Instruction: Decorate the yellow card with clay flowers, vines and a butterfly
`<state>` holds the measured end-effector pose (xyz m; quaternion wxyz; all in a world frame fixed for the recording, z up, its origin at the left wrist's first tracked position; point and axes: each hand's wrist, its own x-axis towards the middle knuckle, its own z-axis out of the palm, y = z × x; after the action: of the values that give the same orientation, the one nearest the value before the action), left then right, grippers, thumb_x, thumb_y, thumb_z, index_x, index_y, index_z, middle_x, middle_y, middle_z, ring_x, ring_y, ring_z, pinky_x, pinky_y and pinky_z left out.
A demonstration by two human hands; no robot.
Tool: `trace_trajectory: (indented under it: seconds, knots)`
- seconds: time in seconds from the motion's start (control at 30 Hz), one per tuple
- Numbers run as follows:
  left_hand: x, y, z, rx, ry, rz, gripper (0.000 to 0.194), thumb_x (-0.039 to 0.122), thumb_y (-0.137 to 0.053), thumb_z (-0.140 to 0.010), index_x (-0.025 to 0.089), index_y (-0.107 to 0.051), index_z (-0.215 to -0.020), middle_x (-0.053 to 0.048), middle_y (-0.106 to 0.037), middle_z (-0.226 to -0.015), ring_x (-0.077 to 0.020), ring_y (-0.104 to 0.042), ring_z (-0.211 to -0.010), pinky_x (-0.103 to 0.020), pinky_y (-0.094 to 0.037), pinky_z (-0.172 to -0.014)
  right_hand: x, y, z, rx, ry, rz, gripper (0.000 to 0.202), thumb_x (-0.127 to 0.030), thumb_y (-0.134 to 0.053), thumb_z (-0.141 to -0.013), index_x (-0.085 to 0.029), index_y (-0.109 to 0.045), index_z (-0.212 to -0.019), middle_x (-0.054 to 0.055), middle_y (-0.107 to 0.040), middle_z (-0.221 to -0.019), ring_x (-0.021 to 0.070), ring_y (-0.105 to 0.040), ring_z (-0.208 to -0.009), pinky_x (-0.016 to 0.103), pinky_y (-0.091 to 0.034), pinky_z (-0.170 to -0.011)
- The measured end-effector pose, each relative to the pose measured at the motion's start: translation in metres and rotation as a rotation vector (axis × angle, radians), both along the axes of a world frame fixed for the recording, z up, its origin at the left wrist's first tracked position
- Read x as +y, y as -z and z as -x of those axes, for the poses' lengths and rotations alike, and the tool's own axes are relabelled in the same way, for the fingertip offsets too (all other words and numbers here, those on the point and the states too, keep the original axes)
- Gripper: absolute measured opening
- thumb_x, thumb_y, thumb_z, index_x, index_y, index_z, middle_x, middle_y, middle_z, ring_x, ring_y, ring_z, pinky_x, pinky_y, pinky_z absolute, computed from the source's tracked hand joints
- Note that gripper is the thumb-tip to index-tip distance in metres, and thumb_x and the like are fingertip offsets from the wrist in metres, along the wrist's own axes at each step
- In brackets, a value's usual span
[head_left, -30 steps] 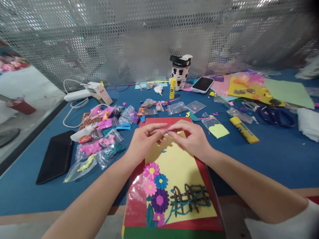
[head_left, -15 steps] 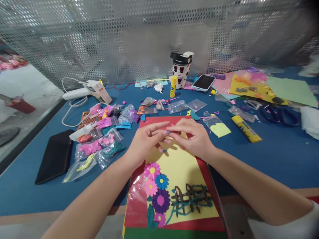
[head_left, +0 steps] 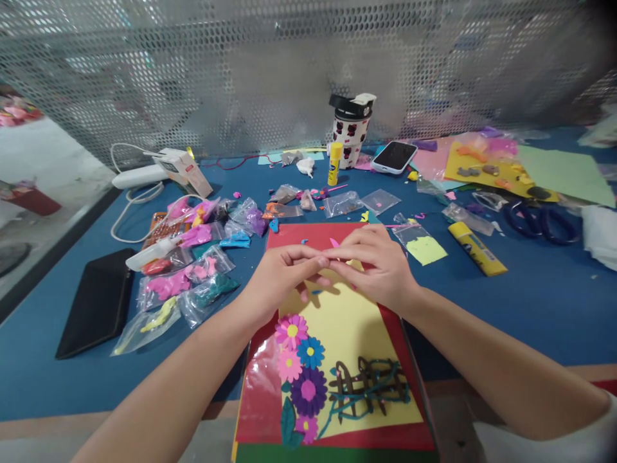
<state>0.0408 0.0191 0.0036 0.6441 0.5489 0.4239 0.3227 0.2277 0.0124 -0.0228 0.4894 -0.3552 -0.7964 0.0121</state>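
Both hands (head_left: 378, 269) touching, above yellow card (head_left: 344, 325), pink, blue and purple flowers (head_left: 308, 390)

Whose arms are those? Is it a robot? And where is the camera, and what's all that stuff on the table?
No robot here! These are a person's own bare arms. The camera is worn on their head, looking forward and down, so you see almost what they would see.

The left hand and right hand meet at the fingertips. Anything pinched there is too hidden to see.

Below them is a pale yellow sheet with colourful flowers and a brown fence on it. It lies on something red.

Around it, the blue table holds little plastic bags of coloured stuff, a yellow tube, a phone and a patterned cup with a black lid.
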Motion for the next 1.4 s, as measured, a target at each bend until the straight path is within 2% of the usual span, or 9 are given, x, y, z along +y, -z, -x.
trace_trajectory:
  seconds: [0.27,0.4,0.63,0.83,1.0,1.17,1.3,1.4]
  knots:
    - [-0.0004,0.0014,0.0007,-0.081,0.037,0.067,0.025,0.039,-0.072,-0.078,0.016,-0.074,-0.089,-0.009,-0.075,-0.085,-0.0184,-0.073,-0.072,-0.016,-0.046,-0.041,-0.0023,-0.0034,0.0011,0.16,-0.04,0.075,0.012,-0.02,-0.068,-0.083,-0.028,-0.074,-0.089,-0.002,-0.07,-0.072,0.0136,-0.063,-0.068,0.035,-0.043,-0.072]
    - [-0.0007,0.0017,-0.0003,-0.071,0.024,0.07,0.021,0.036,-0.075,-0.075,0.016,-0.073,-0.079,-0.005,-0.072,-0.068,-0.0153,-0.07,-0.064,-0.016,-0.048,-0.044,-0.0028,-0.0029,0.0007,0.14,-0.075,0.065,0.012,-0.021,-0.067,-0.084,-0.028,-0.074,-0.091,-0.002,-0.068,-0.07,0.0126,-0.061,-0.066,0.034,-0.042,-0.071]
    - [0.0004,0.0033,0.001,-0.156,0.07,0.153,0.02,0.035,-0.078,-0.073,0.017,-0.072,-0.078,-0.004,-0.072,-0.072,-0.0138,-0.07,-0.068,-0.019,-0.056,-0.054,-0.0024,0.0004,-0.0024,0.112,-0.113,0.082,0.017,-0.022,-0.069,-0.084,-0.032,-0.074,-0.097,-0.002,-0.066,-0.074,0.0117,-0.06,-0.068,0.034,-0.043,-0.072]
    - [-0.001,0.0004,0.0013,-0.118,0.055,0.228,0.024,0.036,-0.077,-0.075,0.015,-0.074,-0.085,-0.007,-0.074,-0.079,-0.0151,-0.071,-0.07,-0.023,-0.061,-0.062,-0.0019,0.0011,-0.0015,0.108,-0.073,0.074,0.015,-0.023,-0.067,-0.085,-0.031,-0.074,-0.095,0.001,-0.058,-0.08,0.0129,-0.057,-0.074,0.029,-0.048,-0.065]
    - [0.0,0.0008,0.001,-0.094,-0.019,0.203,0.023,0.036,-0.079,-0.072,0.015,-0.073,-0.082,-0.006,-0.074,-0.078,-0.0147,-0.071,-0.069,-0.022,-0.061,-0.062,-0.0006,0.0032,-0.0011,0.038,-0.055,0.051,0.02,-0.024,-0.069,-0.083,-0.029,-0.072,-0.102,0.001,-0.06,-0.083,0.0143,-0.059,-0.078,0.03,-0.049,-0.069]
    - [-0.0004,0.0015,0.0004,-0.069,-0.025,0.166,0.025,0.038,-0.08,-0.07,0.014,-0.073,-0.075,-0.006,-0.073,-0.074,-0.0158,-0.071,-0.069,-0.026,-0.062,-0.065,-0.0004,0.0019,-0.0018,0.057,-0.054,0.02,0.014,-0.027,-0.069,-0.084,-0.031,-0.074,-0.095,0.0,-0.062,-0.08,0.014,-0.059,-0.075,0.031,-0.047,-0.068]
    - [-0.001,-0.0007,0.0014,-0.051,-0.008,0.165,0.025,0.037,-0.081,-0.069,0.015,-0.075,-0.079,-0.006,-0.074,-0.073,-0.0151,-0.071,-0.067,-0.025,-0.062,-0.066,-0.0007,0.0001,-0.0013,0.054,-0.046,0.004,0.011,-0.024,-0.069,-0.084,-0.029,-0.075,-0.091,0.0,-0.063,-0.077,0.013,-0.06,-0.072,0.03,-0.047,-0.065]
    - [-0.0008,-0.0021,0.0025,-0.066,0.014,0.165,0.027,0.039,-0.079,-0.072,0.016,-0.076,-0.085,-0.008,-0.075,-0.081,-0.0145,-0.071,-0.069,-0.024,-0.062,-0.066,-0.0006,-0.0001,-0.0008,0.084,-0.035,0.006,0.009,-0.024,-0.068,-0.084,-0.027,-0.075,-0.089,0.0,-0.063,-0.075,0.0126,-0.059,-0.069,0.03,-0.046,-0.063]
